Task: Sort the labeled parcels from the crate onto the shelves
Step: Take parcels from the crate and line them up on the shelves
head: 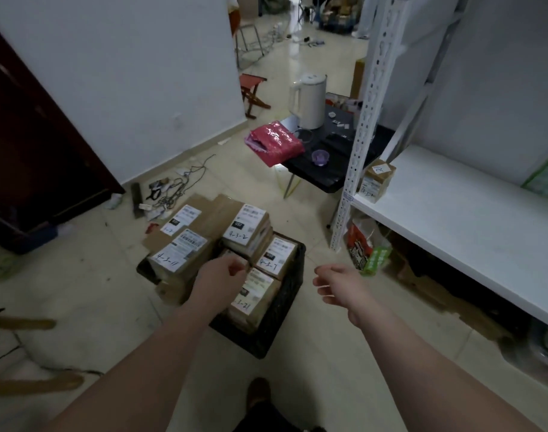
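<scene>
A black crate [279,322] stands on the floor, piled with several brown labelled parcels. One parcel reads 4-3-2 [246,227], another 4-3-11 [179,247], another 4-3-7 [277,257], and one near me 4-3-21 [254,296]. My left hand [219,275] hovers over the middle of the pile with loosely curled fingers, holding nothing. To the right of the crate my right hand [335,285] hangs above the floor, relaxed and empty. One small parcel [377,180] stands at the left end of the white shelf [472,229].
The shelf's white upright [360,145] rises right of the crate. Behind it a low black table [322,173] carries a white kettle [308,101] and a pink bag [276,143]. Cables [173,188] lie on the floor by the wall. Packets [364,251] sit under the shelf.
</scene>
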`<state>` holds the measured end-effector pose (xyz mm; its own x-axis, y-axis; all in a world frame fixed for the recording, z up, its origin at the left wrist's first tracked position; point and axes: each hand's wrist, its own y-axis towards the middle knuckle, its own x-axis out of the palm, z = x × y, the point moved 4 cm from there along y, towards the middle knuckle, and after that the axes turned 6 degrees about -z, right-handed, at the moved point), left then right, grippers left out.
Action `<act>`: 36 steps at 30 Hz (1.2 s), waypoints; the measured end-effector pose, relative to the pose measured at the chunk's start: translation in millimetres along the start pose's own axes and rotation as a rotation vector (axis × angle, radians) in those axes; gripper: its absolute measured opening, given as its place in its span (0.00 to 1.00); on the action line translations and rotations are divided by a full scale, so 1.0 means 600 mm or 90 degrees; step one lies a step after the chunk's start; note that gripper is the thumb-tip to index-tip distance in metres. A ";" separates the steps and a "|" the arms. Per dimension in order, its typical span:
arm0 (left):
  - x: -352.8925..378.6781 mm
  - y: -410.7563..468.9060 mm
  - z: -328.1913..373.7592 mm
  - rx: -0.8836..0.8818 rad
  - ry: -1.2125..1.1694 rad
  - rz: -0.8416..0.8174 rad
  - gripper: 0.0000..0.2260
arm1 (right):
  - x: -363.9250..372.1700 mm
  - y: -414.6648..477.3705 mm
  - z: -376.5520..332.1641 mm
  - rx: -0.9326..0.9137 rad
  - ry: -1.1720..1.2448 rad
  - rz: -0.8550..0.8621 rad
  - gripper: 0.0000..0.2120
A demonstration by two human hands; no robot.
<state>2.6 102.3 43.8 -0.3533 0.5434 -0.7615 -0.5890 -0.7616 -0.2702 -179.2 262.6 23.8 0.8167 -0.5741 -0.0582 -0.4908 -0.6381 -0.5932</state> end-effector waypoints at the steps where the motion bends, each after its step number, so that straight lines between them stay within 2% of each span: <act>1: -0.013 -0.003 -0.015 -0.006 -0.001 0.016 0.01 | 0.015 -0.002 -0.003 0.000 -0.005 -0.004 0.06; 8: -0.078 -0.007 -0.124 -0.068 -0.075 0.066 0.07 | 0.134 0.019 -0.021 0.014 -0.050 -0.027 0.05; 12: -0.137 0.005 -0.212 -0.094 -0.122 0.073 0.06 | 0.236 0.056 -0.026 0.042 -0.005 -0.032 0.05; 17: -0.226 0.045 -0.329 -0.092 -0.105 0.045 0.05 | 0.390 0.103 -0.011 0.134 0.106 -0.030 0.04; 20: -0.256 0.082 -0.386 -0.102 -0.086 0.013 0.09 | 0.476 0.120 0.003 0.196 0.150 -0.024 0.09; 23: -0.255 0.114 -0.418 -0.098 -0.066 -0.078 0.13 | 0.533 0.129 0.021 0.220 0.173 -0.011 0.15; 25: -0.241 0.135 -0.426 -0.097 -0.061 -0.148 0.16 | 0.553 0.127 0.030 0.228 0.182 0.001 0.16; 27: -0.220 0.156 -0.428 -0.096 -0.073 -0.208 0.18 | 0.557 0.130 0.038 0.236 0.187 0.022 0.13; 31: -0.184 0.190 -0.426 -0.117 -0.134 -0.248 0.20 | 0.540 0.150 0.042 0.250 0.205 0.049 0.09; 36: -0.164 0.229 -0.427 -0.162 -0.128 -0.276 0.24 | 0.528 0.194 0.036 0.238 0.205 0.038 0.18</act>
<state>143.0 -146.5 -69.2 -0.2641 0.8647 -0.4272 -0.5254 -0.5005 -0.6881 29.0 17.1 -81.0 0.6261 -0.7711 0.1156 -0.3431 -0.4056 -0.8472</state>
